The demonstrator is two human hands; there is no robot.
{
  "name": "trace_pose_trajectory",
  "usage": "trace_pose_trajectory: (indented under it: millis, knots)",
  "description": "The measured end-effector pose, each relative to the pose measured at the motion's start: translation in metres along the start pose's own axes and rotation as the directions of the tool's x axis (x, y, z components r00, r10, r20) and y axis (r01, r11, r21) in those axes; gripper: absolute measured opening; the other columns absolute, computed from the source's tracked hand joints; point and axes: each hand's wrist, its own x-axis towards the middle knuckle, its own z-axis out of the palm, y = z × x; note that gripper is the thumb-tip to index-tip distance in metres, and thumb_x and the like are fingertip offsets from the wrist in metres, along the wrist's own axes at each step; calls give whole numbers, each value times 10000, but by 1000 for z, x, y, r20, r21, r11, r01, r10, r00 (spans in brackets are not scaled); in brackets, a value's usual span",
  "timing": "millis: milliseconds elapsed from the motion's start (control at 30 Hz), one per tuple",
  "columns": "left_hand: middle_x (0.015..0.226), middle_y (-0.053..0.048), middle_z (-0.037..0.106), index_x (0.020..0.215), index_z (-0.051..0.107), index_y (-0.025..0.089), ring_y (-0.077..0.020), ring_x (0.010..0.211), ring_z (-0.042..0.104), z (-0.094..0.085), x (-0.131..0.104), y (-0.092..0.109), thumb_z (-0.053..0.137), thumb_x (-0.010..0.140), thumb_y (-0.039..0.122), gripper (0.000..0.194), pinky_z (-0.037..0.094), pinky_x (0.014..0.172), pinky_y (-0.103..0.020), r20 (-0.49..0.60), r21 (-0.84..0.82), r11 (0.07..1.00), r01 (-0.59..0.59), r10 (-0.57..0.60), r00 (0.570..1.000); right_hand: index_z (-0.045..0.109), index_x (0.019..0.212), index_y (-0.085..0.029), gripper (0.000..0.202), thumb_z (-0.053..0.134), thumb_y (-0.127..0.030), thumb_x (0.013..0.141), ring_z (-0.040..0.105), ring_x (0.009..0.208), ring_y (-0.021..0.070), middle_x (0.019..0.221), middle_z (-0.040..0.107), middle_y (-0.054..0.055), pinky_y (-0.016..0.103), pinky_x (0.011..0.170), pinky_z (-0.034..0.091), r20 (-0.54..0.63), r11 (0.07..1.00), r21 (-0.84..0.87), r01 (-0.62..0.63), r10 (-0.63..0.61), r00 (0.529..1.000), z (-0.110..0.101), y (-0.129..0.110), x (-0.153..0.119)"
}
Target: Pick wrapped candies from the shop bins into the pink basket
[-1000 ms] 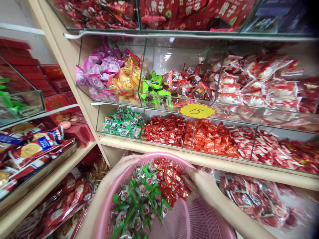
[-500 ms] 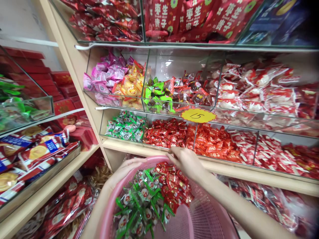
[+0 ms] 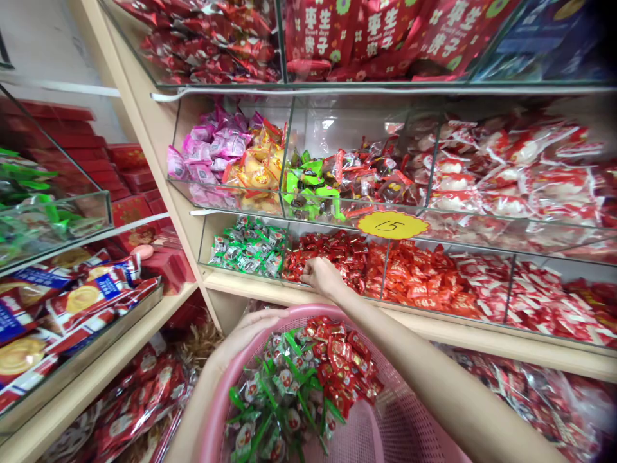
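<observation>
Dozens of red-wrapped candies [image 3: 344, 247] sit on the lower shelf [image 3: 245, 286], 12 o'clock of the pink basket [image 3: 219, 418]. R hand [image 3: 322, 276] is at their near edge, fingers curled together; can't tell if on a pc. L hand [image 3: 253, 326] closes its fingers over basket rim at 11. Candies look light, firm, slick; best pinched mid-wrapper. Green-ended candies [image 3: 274, 392] lie in basket at 9. Upper glass tray [image 3: 308, 220] limits reach from above, w/ yellow tag [image 3: 393, 225] approx. 2 o'clock from R hand.
</observation>
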Motion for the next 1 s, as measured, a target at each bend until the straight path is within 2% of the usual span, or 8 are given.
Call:
trace_pose_trajectory:
  millis: [133,333,500,700,833,1000]
  knots:
    - [1125,-16,656,1016,684,209,-229,1113,544,-1,2,-4,594,747,335,310,334,1037,-333,-5,6,1000,7,-7,1000,632,670,-185,29,649,-205,682,591,695,143,735,654,41,222,604,379,8,997,63,-46,45,999,6,5,3]
    - [1144,-11,646,1020,680,210,-212,1117,539,0,3,-6,566,767,309,295,327,1042,-322,8,10,1000,-9,9,1000,634,609,-162,59,660,-202,644,594,620,115,626,649,21,180,549,390,55,977,192,-93,84,995,18,16,10]
    - [1147,-25,644,1038,671,196,-229,1110,545,4,1,-3,564,764,307,315,314,1049,-353,-18,-26,999,35,-35,999,636,596,-163,33,622,-173,624,589,637,137,628,649,42,203,567,389,-11,970,220,-103,108,994,19,17,8]
    - [1135,-11,651,1006,684,206,-224,1133,530,5,1,1,567,760,307,290,325,1045,-331,-23,-12,1000,18,-18,1000,596,548,-164,93,550,-129,621,556,619,143,606,624,51,229,589,369,-118,964,257,-65,98,988,14,14,2]
    - [1142,-12,647,1001,685,201,-222,1138,526,3,1,1,584,751,310,291,336,1039,-326,7,-8,999,32,-32,999,555,522,-168,109,541,-160,631,518,573,112,542,572,3,208,568,366,-165,928,370,-39,107,980,10,18,-1]
    - [1135,-8,651,976,695,216,-223,1134,531,1,0,-1,603,743,309,266,335,1039,-314,-25,-14,999,48,-48,999,548,601,-156,185,508,-308,700,447,477,87,521,528,-19,206,482,362,-188,822,570,-1,132,973,2,24,-5]
